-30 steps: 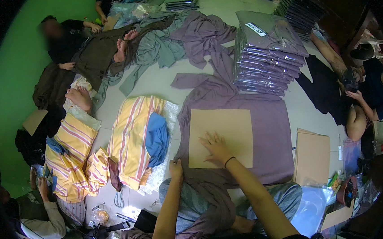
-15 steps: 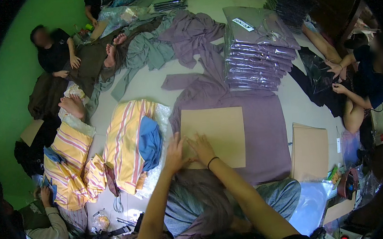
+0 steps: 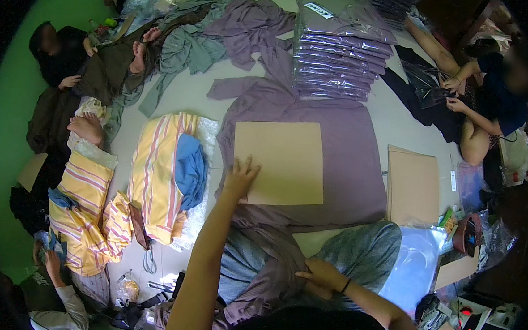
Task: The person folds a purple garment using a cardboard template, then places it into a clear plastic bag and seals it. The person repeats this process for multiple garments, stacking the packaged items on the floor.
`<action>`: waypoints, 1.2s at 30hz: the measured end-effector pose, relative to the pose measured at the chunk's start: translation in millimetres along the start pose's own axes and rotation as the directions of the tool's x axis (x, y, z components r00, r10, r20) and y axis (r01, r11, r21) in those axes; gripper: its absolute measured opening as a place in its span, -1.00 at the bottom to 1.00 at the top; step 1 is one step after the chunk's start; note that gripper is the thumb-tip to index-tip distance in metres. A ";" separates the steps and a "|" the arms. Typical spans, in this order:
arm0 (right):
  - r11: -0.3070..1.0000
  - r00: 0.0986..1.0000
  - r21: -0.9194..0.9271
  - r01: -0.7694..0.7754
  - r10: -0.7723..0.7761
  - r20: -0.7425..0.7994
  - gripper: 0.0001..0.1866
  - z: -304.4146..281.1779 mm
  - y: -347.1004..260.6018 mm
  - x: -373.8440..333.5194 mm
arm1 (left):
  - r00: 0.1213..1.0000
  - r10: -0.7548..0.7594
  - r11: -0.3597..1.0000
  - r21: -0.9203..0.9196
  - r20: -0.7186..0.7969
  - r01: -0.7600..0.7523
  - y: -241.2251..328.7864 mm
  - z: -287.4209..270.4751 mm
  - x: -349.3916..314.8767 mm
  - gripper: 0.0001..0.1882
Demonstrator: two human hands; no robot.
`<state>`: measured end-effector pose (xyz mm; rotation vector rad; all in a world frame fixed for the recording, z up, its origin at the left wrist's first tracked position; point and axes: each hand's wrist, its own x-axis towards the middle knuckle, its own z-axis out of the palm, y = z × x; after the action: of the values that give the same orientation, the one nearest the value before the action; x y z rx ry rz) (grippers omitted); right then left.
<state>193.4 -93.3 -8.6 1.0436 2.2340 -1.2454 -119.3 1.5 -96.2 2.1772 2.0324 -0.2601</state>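
A tan cardboard sheet (image 3: pixel 282 163) lies flat on a mauve garment (image 3: pixel 350 158) spread over the floor in front of me. My left hand (image 3: pixel 242 178) rests on the sheet's left edge with its fingers spread. Down at my lap, my right hand (image 3: pixel 323 276) has its fingers curled beside a loose part of the mauve cloth (image 3: pixel 282 259) and above my foot. What is in those fingers, if anything, is hidden. More of the garment's cloth stretches away beyond the sheet.
A stack of bagged mauve garments (image 3: pixel 342 53) stands at the far right. Spare cardboard sheets (image 3: pixel 412 184) lie to the right, clear plastic bags (image 3: pixel 411 265) by my knee. Yellow striped cloth (image 3: pixel 156 173) lies left. Co-workers sit on both sides, one handling a black bagged garment (image 3: pixel 422 84).
My right hand has left the cardboard and dropped back to my lap. My left hand stays on the sheet's left side, fingers flatter. The whole view has shifted slightly.
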 end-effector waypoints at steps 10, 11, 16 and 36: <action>0.080 0.986 0.983 -0.164 0.043 0.161 -0.77 -5.2 -33.6 -60.7 | 0.982 -0.060 0.995 0.091 0.181 0.044 7.3 -11.0 3.2 0.04; 0.442 0.989 0.884 0.150 -0.064 -0.135 -0.74 -4.2 -34.8 -58.7 | 0.990 -0.062 0.994 0.101 0.129 0.049 7.4 -8.3 2.9 0.04; 0.896 0.980 0.400 0.195 -0.197 -0.037 -0.62 -28.1 -51.4 -66.1 | 0.978 -0.100 0.995 0.041 0.180 0.094 4.7 -0.2 4.8 0.21; 0.973 0.784 -0.055 0.226 -0.215 -0.583 -0.41 -184.3 21.5 146.1 | 0.997 0.065 0.994 -0.086 0.044 -0.061 -47.5 51.9 9.2 -0.44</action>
<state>119.5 131.0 -13.5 1.3492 2.8889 -1.1358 -167.2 1.9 -148.5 2.1588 1.9107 -0.2119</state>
